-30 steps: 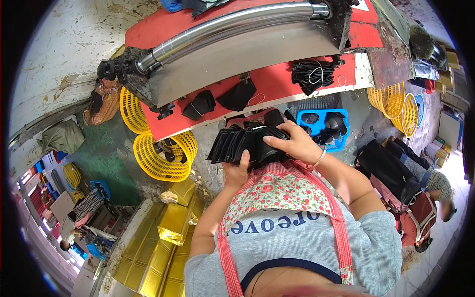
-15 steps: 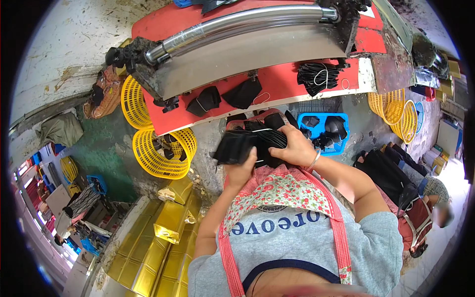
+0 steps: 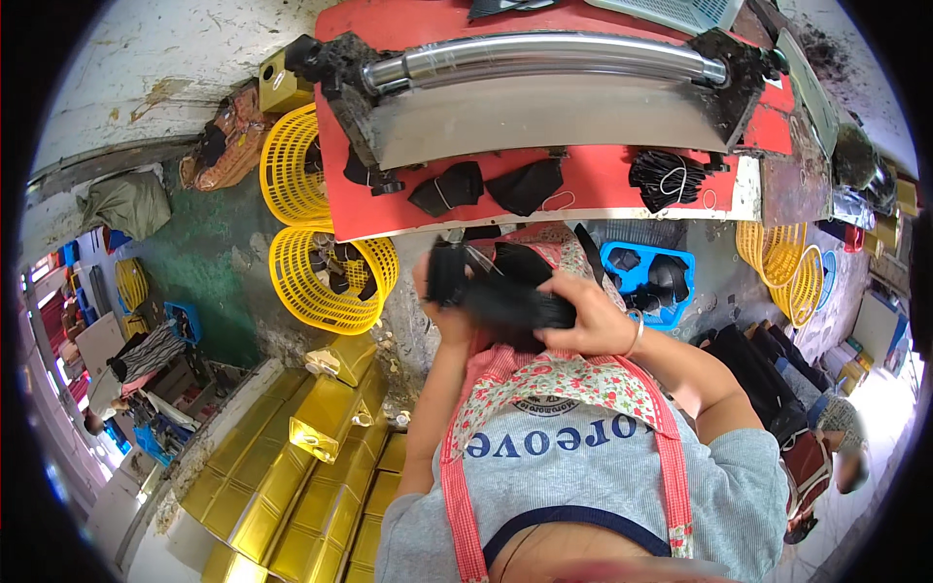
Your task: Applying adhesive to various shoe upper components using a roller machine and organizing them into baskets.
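Over my lap, my right hand (image 3: 590,316) is closed around a stack of thin black pieces (image 3: 520,309), blurred by motion. My left hand (image 3: 442,309) grips the left end of the black pieces, where part of them stands up above its fingers. What the pieces are made of is not plain. More black material (image 3: 522,262) lies on my apron beneath the hands. On the red table top (image 3: 389,222) ahead rest a black bundle (image 3: 447,188) with a pale tie, another black piece (image 3: 525,187) and a thick banded black bundle (image 3: 669,179).
A metal roller machine (image 3: 544,60) spans the table. Yellow baskets (image 3: 282,309) with dark pieces stand at left; more yellow baskets (image 3: 773,255) are at right. A blue basket (image 3: 680,260) holds black parts. Gold boxes (image 3: 321,476) stack at lower left. Another person (image 3: 821,457) is at far right.
The left hand has moved up and left, its part of the black pieces now upright instead of flat. The right hand has moved slightly down and keeps its grip. The whole view has shifted.
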### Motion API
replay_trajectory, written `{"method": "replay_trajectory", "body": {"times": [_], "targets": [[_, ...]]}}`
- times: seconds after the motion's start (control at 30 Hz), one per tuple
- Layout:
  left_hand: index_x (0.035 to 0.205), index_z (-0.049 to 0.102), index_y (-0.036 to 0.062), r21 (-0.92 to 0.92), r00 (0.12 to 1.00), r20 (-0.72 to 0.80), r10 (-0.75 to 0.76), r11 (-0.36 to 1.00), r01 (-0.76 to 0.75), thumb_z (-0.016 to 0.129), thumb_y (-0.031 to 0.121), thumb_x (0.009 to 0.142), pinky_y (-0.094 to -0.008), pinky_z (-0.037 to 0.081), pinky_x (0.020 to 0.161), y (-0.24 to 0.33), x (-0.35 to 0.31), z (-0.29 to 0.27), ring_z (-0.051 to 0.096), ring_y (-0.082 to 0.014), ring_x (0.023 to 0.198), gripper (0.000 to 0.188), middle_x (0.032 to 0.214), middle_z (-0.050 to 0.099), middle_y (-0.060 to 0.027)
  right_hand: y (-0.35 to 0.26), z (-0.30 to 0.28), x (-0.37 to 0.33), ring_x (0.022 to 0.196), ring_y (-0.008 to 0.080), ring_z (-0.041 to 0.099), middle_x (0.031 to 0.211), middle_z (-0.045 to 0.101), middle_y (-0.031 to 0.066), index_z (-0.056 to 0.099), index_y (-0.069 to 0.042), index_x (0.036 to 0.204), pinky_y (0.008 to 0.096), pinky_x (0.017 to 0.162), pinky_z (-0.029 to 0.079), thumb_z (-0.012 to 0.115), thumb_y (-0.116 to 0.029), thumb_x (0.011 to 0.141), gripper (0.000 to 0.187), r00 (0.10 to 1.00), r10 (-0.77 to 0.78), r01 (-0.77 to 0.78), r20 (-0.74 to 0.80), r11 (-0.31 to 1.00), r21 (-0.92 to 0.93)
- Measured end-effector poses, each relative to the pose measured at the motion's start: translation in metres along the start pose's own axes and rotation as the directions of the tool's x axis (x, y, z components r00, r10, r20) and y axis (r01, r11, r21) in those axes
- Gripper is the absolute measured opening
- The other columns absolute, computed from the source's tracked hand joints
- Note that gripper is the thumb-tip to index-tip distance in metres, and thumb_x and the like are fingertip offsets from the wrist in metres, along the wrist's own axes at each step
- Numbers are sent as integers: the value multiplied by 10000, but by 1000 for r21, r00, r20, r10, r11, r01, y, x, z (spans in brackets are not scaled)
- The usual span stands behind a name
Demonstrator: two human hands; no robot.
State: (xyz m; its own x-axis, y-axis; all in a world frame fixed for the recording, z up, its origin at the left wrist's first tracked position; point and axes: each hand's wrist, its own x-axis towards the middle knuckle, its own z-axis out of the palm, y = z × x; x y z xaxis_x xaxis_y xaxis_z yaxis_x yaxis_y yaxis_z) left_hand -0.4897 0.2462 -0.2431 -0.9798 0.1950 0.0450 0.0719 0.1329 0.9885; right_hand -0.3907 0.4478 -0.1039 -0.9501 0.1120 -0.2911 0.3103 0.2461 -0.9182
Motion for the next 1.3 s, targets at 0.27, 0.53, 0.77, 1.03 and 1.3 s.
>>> {"method": "replay_trajectory", "body": {"times": [0.27,0.53,0.77,1.03,1.3], "targets": [[1086,521,-78,488,953,-240,184,871,-45,682,-42,679,-367,460,829,-34,119,-88,580,-292,933,439,1065,569,-192,6,-22,15,961,98,530,1027,572,36,497,-9,1139,263,846,437,700,-51,680,504,953,276,-287,127,679,676],[1128,519,21,566,600,754,266,200,-800,543,92,721,-511,325,983,-89,149,-83,452,-361,1134,414,1158,499,-180,9,-3,28,965,210,605,1144,561,152,369,64,1306,313,856,497,585,-130,683,688,940,341,-125,19,292,948],[1228,413,57,622,698,709,101,376,-687,643,120,590,-619,154,1037,-67,159,-71,318,-389,1248,682,1291,373,-190,13,18,27,1001,224,598,1178,543,168,360,55,1311,318,863,501,565,-107,740,627,911,385,63,-148,224,973],[1237,355,3,151,624,767,151,902,-404,654,111,724,-424,251,1070,41,121,-43,371,-341,1237,604,1289,357,-198,33,40,30,980,239,612,1113,592,163,452,60,1222,349,882,492,570,-153,781,504,879,450,198,-160,-38,980],[1377,264,-13,-147,479,819,-315,693,706,555,129,894,-329,278,1051,118,99,38,371,-185,1247,580,1342,401,-108,22,26,40,1068,255,567,1196,548,167,413,39,1275,366,959,434,575,-194,755,592,898,434,87,-75,-6,996]]}}
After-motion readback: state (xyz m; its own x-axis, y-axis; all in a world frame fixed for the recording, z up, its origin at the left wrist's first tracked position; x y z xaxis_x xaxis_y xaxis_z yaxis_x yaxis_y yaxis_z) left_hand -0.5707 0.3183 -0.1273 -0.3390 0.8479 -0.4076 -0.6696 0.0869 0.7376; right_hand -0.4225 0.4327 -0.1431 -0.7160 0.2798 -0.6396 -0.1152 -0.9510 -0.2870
